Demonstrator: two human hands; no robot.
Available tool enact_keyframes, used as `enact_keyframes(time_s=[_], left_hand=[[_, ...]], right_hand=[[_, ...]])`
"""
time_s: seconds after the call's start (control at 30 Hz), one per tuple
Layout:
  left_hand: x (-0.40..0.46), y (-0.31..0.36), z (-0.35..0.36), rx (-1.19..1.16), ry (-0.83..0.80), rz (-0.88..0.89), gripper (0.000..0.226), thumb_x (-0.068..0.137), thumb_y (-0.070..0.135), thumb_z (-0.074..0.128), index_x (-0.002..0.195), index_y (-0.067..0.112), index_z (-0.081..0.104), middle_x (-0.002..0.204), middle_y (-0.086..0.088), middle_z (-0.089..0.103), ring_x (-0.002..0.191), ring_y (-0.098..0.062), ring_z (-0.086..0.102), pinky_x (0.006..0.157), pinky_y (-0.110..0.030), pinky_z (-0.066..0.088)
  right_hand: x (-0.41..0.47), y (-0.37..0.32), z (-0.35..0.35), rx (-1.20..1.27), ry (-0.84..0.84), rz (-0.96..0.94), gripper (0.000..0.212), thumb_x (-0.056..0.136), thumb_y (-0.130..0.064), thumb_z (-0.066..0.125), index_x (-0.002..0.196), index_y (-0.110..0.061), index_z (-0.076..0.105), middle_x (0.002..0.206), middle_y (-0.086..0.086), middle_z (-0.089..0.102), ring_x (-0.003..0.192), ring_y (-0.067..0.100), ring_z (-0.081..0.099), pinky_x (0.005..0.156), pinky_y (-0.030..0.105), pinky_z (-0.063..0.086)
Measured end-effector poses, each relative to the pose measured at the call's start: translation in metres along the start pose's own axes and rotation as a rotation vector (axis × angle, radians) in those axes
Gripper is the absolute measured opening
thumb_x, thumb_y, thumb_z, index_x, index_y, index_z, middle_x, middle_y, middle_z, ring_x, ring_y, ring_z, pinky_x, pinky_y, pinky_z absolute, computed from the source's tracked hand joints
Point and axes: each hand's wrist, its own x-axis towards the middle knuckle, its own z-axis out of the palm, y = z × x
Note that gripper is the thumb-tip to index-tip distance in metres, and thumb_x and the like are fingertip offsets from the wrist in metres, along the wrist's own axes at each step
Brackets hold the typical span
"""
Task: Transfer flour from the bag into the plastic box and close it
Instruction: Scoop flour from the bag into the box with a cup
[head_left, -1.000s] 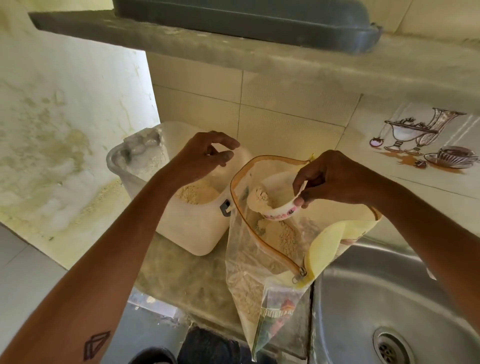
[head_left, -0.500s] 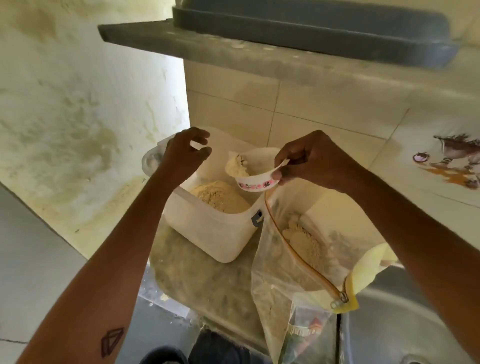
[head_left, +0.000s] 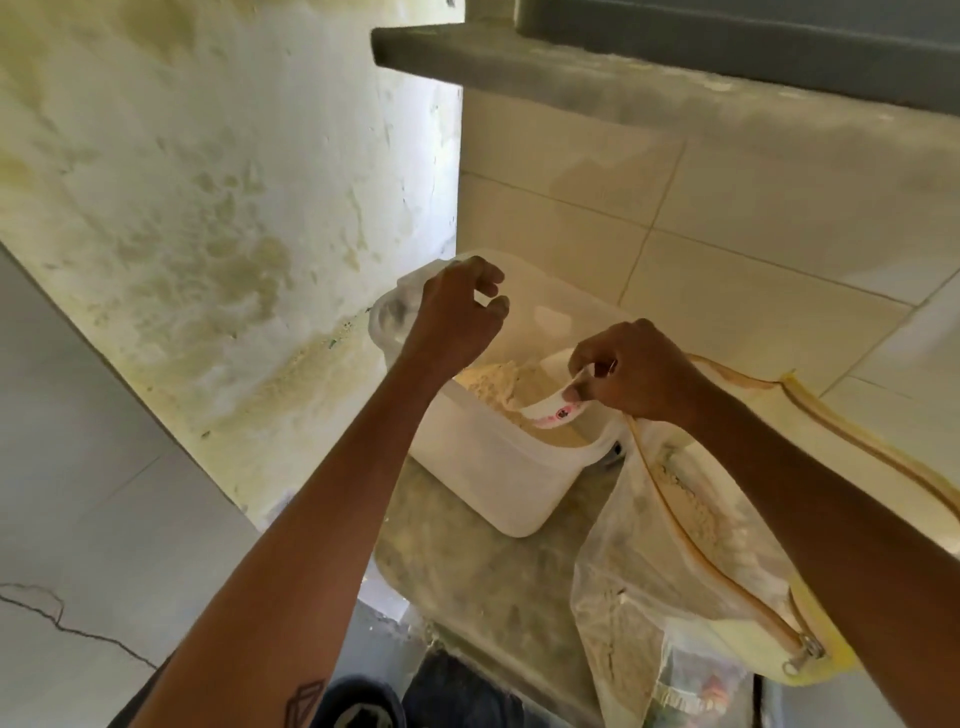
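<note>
A translucent white plastic box stands open on the stone counter, with a heap of pale flour inside it. My right hand pinches the rim of a small white bowl with a pink band, tipped inside the box against the flour heap. My left hand hovers over the box's far left rim with fingers loosely curled, holding nothing. To the right sits the clear flour bag with an orange zipper, its mouth open and flour inside.
The box's hinged lid hangs open at the far left corner. The stained wall is close on the left and a tiled wall behind. A concrete shelf overhangs the counter.
My right hand has carried the flour-filled bowl out of the bag, over to the box, and tipped it down inside. The view has swung left. My left hand stays over the box rim.
</note>
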Motion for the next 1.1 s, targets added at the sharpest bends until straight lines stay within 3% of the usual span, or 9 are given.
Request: enact_keyframes(time_s=[0.07,0.3,0.47,0.6,0.83,1.0,1.1], left_hand=[[0.001,-0.001,0.001,0.011,-0.027,0.012,0.020,0.091,0.022,0.070,0.112,0.020,0.072,0.103,0.009,0.071,0.083,-0.008,0.069,0.071,-0.008,0.043],[0.004,-0.005,0.005,-0.003,-0.107,0.048,0.018,0.092,0.023,0.071,0.109,0.020,0.073,0.105,0.009,0.071,0.088,-0.007,0.068,0.079,-0.020,0.050],[0.006,-0.008,0.007,-0.016,-0.168,0.048,0.019,0.093,0.027,0.070,0.112,0.021,0.071,0.104,0.011,0.070,0.090,-0.009,0.067,0.072,-0.020,0.049],[0.005,-0.009,0.009,-0.052,-0.207,0.042,0.020,0.094,0.029,0.069,0.112,0.022,0.070,0.104,0.011,0.068,0.092,-0.014,0.067,0.062,-0.026,0.046],[0.004,-0.009,0.008,-0.057,-0.210,0.057,0.018,0.094,0.030,0.069,0.111,0.023,0.070,0.104,0.011,0.068,0.093,-0.011,0.065,0.074,-0.027,0.050],[0.003,-0.007,0.007,-0.052,-0.214,0.071,0.020,0.094,0.029,0.070,0.112,0.021,0.070,0.105,0.009,0.069,0.093,-0.010,0.066,0.081,-0.027,0.053],[0.003,-0.006,0.007,-0.056,-0.216,0.074,0.020,0.094,0.030,0.070,0.112,0.021,0.071,0.104,0.009,0.070,0.091,-0.008,0.067,0.078,-0.024,0.052]], right_hand=[[-0.002,0.001,0.001,-0.030,-0.042,-0.004,0.015,0.072,-0.047,0.084,0.077,-0.044,0.071,0.077,-0.019,0.067,0.080,0.010,0.064,0.076,0.032,0.051],[0.003,0.004,0.001,-0.064,-0.026,0.045,0.021,0.078,-0.059,0.077,0.077,-0.043,0.063,0.070,-0.024,0.054,0.083,0.014,0.059,0.074,0.030,0.039],[-0.001,0.002,0.001,-0.117,-0.079,0.034,0.021,0.086,-0.060,0.069,0.077,-0.042,0.065,0.079,-0.019,0.064,0.084,0.015,0.062,0.080,0.035,0.050],[0.000,0.001,0.000,-0.138,-0.061,0.055,0.021,0.084,-0.062,0.069,0.084,-0.041,0.070,0.088,-0.016,0.066,0.091,0.017,0.064,0.082,0.035,0.049],[0.000,-0.007,-0.003,-0.185,-0.128,0.066,0.033,0.085,-0.060,0.069,0.101,-0.032,0.075,0.097,-0.014,0.066,0.091,0.014,0.060,0.082,0.032,0.047],[-0.001,-0.010,-0.004,-0.171,-0.109,0.058,0.023,0.087,-0.056,0.070,0.086,-0.033,0.072,0.087,-0.012,0.066,0.089,0.018,0.063,0.079,0.034,0.049],[-0.001,-0.008,-0.004,-0.202,-0.107,0.043,0.026,0.087,-0.055,0.070,0.089,-0.030,0.074,0.090,-0.011,0.069,0.088,0.017,0.063,0.077,0.032,0.047]])
